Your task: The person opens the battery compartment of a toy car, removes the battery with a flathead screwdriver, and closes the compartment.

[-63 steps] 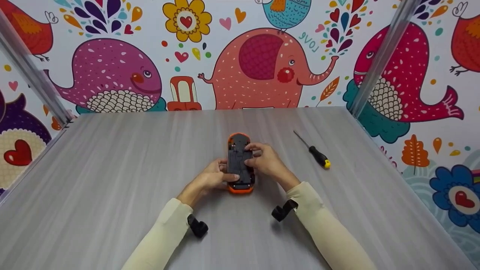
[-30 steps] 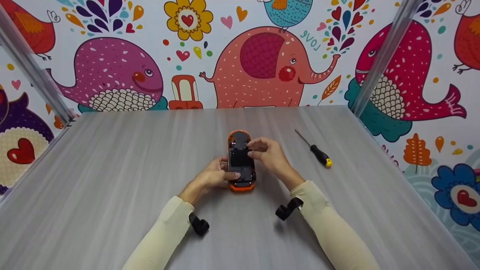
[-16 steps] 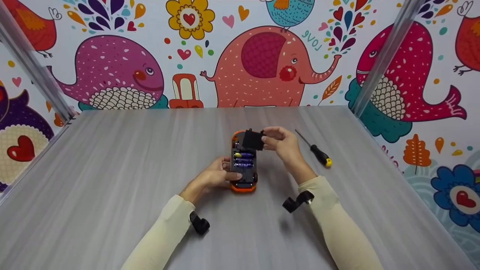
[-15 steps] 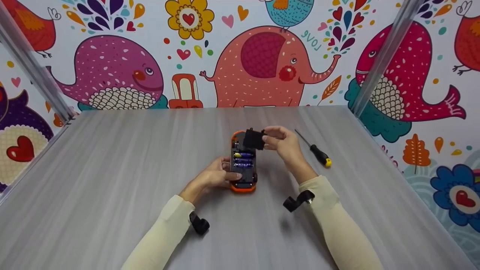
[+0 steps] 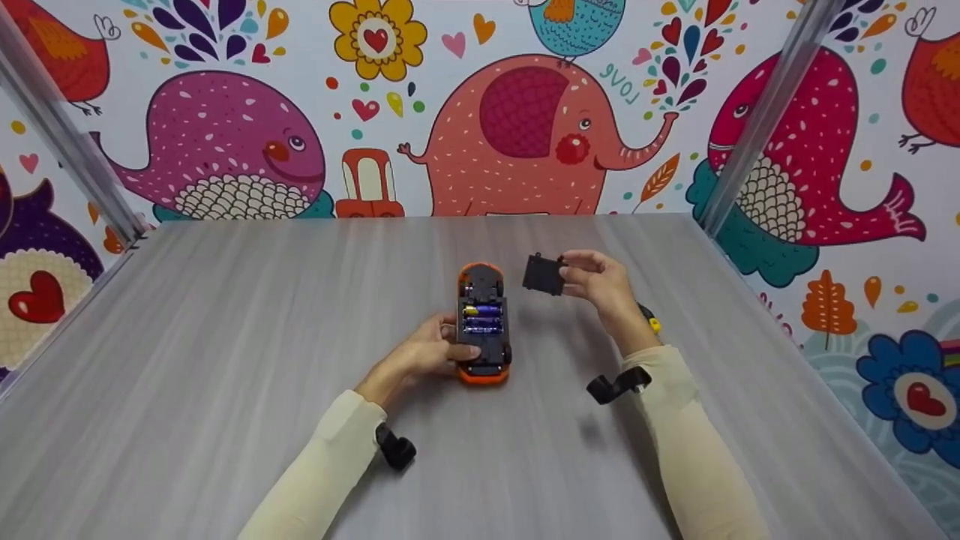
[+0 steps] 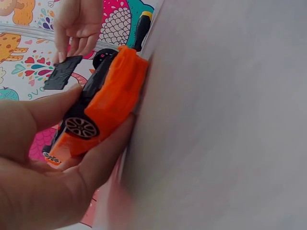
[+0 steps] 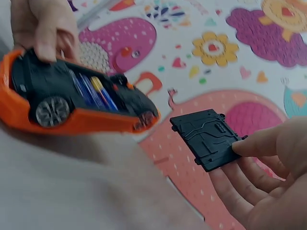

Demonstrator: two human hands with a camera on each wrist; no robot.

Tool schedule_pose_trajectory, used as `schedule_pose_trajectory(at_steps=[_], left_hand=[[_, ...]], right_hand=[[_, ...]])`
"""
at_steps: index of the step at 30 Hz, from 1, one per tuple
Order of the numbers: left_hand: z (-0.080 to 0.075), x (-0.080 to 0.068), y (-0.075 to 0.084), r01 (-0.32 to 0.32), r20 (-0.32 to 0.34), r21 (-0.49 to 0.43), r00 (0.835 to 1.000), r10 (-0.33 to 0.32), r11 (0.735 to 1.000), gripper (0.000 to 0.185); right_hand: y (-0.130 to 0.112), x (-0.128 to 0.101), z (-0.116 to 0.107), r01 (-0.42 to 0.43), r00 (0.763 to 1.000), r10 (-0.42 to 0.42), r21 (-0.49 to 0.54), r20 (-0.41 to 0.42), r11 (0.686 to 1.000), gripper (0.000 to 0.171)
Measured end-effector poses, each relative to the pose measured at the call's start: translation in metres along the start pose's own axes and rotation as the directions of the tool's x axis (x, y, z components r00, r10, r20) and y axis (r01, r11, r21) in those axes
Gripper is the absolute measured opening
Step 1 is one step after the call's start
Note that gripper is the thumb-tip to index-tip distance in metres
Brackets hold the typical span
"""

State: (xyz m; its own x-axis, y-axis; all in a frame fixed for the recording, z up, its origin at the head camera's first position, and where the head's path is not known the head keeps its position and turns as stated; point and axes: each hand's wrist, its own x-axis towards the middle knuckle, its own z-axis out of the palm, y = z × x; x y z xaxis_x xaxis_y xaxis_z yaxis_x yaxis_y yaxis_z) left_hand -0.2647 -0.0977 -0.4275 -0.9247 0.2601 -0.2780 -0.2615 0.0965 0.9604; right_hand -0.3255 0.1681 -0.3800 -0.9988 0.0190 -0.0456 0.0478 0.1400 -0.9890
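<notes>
Cartoon-animal walls around our grey surface (image 5: 225, 360). Our left hand (image 5: 424, 352) gripped the upside-down toy car (image 5: 482, 322), batteries (image 5: 481, 318) showing, mid-surface; our right hand (image 5: 600, 281) pinched the battery cover (image 5: 543, 274) just beside it. Best parked flat, clear of the car.

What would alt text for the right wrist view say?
The right hand pinches a black battery cover by its edge, held clear of an upturned orange toy car with batteries showing, steadied by the left hand.
</notes>
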Motion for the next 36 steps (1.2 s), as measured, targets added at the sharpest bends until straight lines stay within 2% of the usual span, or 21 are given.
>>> schedule_pose_trajectory(at_steps=[8,14,22,29,36], left_hand=[[-0.005,-0.001,0.001,0.014,0.005,-0.014,1.000,-0.014,1.000,0.063],[-0.003,0.000,0.002,0.015,0.010,-0.012,1.000,-0.015,1.000,0.063],[-0.003,0.000,0.002,0.010,0.012,0.017,1.000,-0.010,1.000,0.061],[-0.004,-0.002,0.003,0.015,0.001,0.035,1.000,-0.015,0.999,0.064],[-0.003,0.000,0.000,0.005,0.006,0.043,1.000,-0.006,0.999,0.060]], right_hand=[[0.019,0.016,-0.012,-0.117,0.992,0.120,0.065,-0.034,0.991,0.036],[0.035,0.022,-0.015,-0.146,0.989,0.148,0.073,-0.020,0.987,0.041],[0.050,0.025,-0.017,-0.173,0.985,0.173,-0.015,-0.001,0.985,0.044],[0.048,0.025,-0.013,-0.194,0.981,0.194,-0.117,-0.012,0.974,0.045],[0.043,0.022,-0.011,-0.188,0.982,0.187,-0.194,-0.024,0.963,0.042]])
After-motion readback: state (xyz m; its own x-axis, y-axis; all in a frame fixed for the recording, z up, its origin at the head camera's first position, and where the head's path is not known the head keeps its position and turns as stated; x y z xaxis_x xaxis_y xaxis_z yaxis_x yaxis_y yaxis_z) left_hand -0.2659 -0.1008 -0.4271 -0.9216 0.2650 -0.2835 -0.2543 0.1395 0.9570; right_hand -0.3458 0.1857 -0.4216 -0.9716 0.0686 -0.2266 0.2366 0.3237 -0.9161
